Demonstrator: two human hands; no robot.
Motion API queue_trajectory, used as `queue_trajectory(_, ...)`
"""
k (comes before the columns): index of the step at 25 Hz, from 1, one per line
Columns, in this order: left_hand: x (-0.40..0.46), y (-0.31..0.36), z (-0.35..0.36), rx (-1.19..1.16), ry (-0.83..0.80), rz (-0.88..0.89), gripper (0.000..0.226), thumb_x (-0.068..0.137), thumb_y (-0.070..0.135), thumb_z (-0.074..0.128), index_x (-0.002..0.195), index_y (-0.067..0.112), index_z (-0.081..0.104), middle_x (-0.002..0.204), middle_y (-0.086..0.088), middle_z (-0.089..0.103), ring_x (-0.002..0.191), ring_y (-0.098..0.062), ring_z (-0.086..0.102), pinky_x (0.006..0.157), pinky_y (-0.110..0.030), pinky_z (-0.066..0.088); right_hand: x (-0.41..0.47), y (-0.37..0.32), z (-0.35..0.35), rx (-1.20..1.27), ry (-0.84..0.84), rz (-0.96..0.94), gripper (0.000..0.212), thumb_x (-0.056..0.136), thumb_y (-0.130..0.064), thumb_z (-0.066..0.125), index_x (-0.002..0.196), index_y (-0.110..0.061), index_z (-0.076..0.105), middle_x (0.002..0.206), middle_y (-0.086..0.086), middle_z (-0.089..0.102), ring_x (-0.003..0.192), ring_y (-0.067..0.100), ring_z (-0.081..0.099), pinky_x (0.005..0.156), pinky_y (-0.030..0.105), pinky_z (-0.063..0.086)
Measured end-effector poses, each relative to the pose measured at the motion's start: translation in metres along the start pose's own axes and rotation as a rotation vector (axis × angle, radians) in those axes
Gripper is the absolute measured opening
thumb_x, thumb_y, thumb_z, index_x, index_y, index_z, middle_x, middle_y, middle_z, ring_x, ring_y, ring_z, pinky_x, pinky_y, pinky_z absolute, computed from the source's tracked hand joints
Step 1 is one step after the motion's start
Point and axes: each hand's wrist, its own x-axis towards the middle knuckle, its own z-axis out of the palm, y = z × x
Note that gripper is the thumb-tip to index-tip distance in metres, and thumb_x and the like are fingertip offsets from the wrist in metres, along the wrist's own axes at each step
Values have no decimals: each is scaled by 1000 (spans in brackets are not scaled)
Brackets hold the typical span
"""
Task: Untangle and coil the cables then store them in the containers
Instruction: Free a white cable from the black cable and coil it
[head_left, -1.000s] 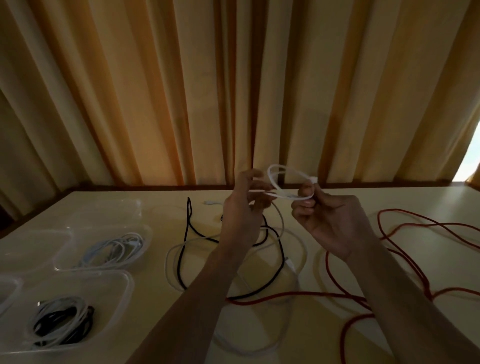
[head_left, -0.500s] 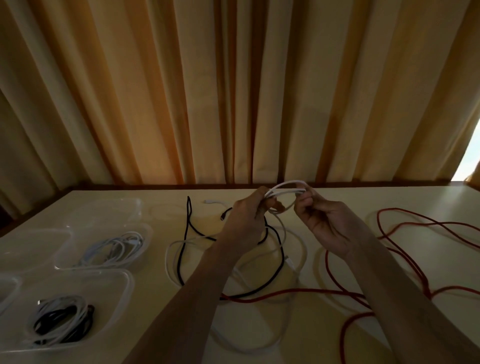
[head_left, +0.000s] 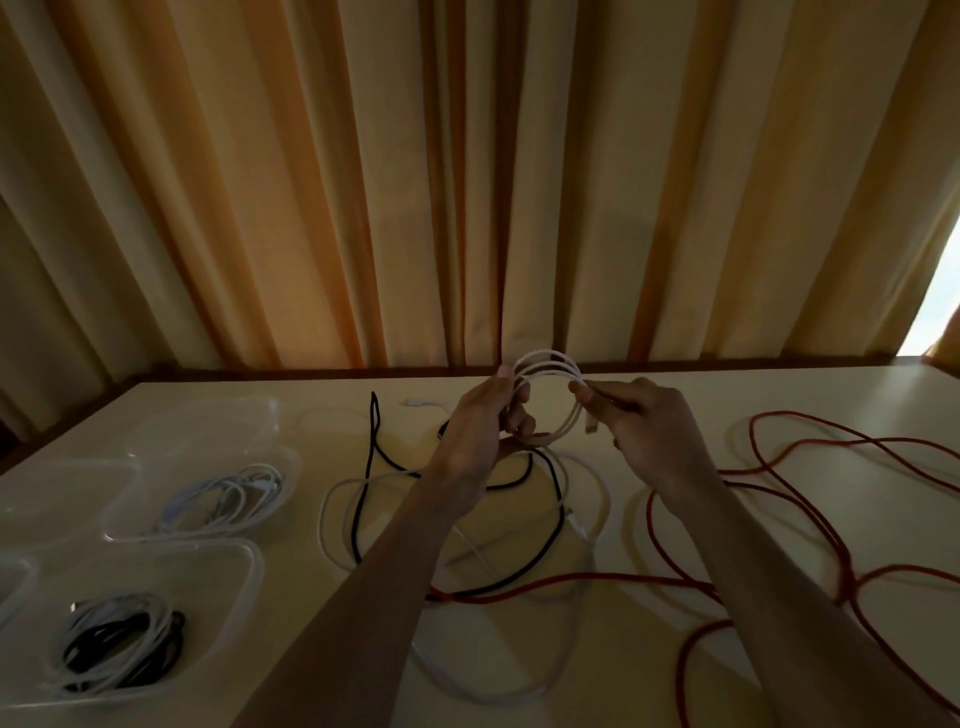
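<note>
While both hands are raised above the table (head_left: 675, 395), a small white coil (head_left: 550, 395) of several loops hangs between them, just in front of the far table edge. The left hand (head_left: 483, 421) grips the coil's left side, fingers curled round the bundled strands with the thumb up by the top of the loops. The right hand (head_left: 644, 421) pinches the right side of the coil between thumb and fingertips (a short end with a small plug appears to hang just below that pinch, though it is too blurred to be sure).

Beneath the forearms a loose white cable (head_left: 332, 509) and a black cable (head_left: 371, 452) lie crossed over one another on the table. A long red cable (head_left: 779, 452) sprawls in wide loops across the right side, and one run of it passes under the forearms toward the black cable.

On the left sit clear plastic containers: the near container (head_left: 228, 561) holds coiled white and black cables (head_left: 119, 644), the middle container (head_left: 291, 462) holds a pale coiled cable (head_left: 228, 493), and the far container (head_left: 208, 421) stands just behind it. Orange curtains (head_left: 363, 182) hang behind the table.
</note>
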Motion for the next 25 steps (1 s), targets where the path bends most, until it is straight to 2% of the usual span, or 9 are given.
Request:
queue_trajectory(2, 0, 2, 2, -72, 11, -73, 33, 109, 35, 42, 94, 12, 59, 67, 0, 43, 65, -16, 49, 71, -33, 46, 0, 1, 1, -82, 10, -50, 17, 98, -39, 69, 104, -28, 81, 81, -7, 68, 69, 6, 63, 70, 22, 47)
queue_trajectory(4, 0, 5, 3, -142, 11, -126, 25, 104, 28, 47, 94, 10, 61, 65, -1, 38, 60, -16, 44, 63, -31, 43, -1, 0, 2, -79, -1, -89, 17, 99, -30, 69, 112, -26, 78, 78, -9, 71, 65, 5, 66, 62, 12, 47)
queue_trajectory(8, -1, 7, 3, -155, 68, -197, 23, 101, 25, 45, 85, 12, 55, 63, 2, 33, 57, -15, 37, 57, -29, 36, -2, 0, 3, -61, -39, -114, 26, 97, -23, 71, 121, -32, 72, 77, -8, 73, 63, 4, 67, 60, 10, 50)
queue_trajectory(12, 1, 3, 4, 2, 117, -86, 30, 106, 29, 42, 81, 16, 52, 63, 4, 33, 57, -14, 31, 67, -39, 36, -4, -3, 4, -54, -85, -153, 12, 96, -27, 72, 107, -25, 76, 75, -8, 74, 64, 3, 68, 60, 17, 53)
queue_trajectory(15, -2, 4, 7, 52, 113, -20, 34, 109, 31, 41, 90, 11, 61, 72, -1, 50, 68, -18, 46, 69, -40, 45, -5, -5, 2, 71, -134, -104, 8, 96, -26, 72, 97, -20, 77, 72, 0, 75, 63, 16, 71, 63, 26, 58)
queue_trajectory(17, -3, 8, 4, -46, 55, -63, 38, 108, 37, 46, 108, 7, 69, 90, -7, 68, 85, -21, 64, 82, -41, 55, -3, -6, -1, 230, -115, -37, 10, 96, -23, 73, 98, -15, 79, 74, 8, 76, 67, 24, 73, 68, 34, 61)
queue_trajectory(20, -3, 11, -4, -17, -129, -108, 42, 104, 42, 56, 130, 10, 64, 116, -6, 75, 111, -21, 71, 99, -42, 55, -3, -9, -3, 453, -28, 72, 12, 95, -19, 73, 99, -9, 78, 77, 14, 76, 69, 26, 72, 71, 35, 60)
queue_trajectory(22, -4, 11, -5, 91, -179, -128, 39, 100, 35, 64, 131, 11, 62, 120, -6, 75, 114, -22, 71, 99, -43, 58, -3, -10, -5, 548, 16, 126, 13, 93, -18, 75, 99, -7, 78, 80, 14, 76, 72, 25, 73, 72, 34, 60)
queue_trajectory(25, -5, 10, -5, 106, -122, -94, 32, 98, 24, 70, 124, 8, 62, 112, -11, 77, 102, -27, 76, 85, -42, 63, -2, -12, -5, 689, -18, 203, 12, 92, -14, 76, 95, -2, 77, 83, 17, 75, 76, 26, 73, 71, 33, 60)
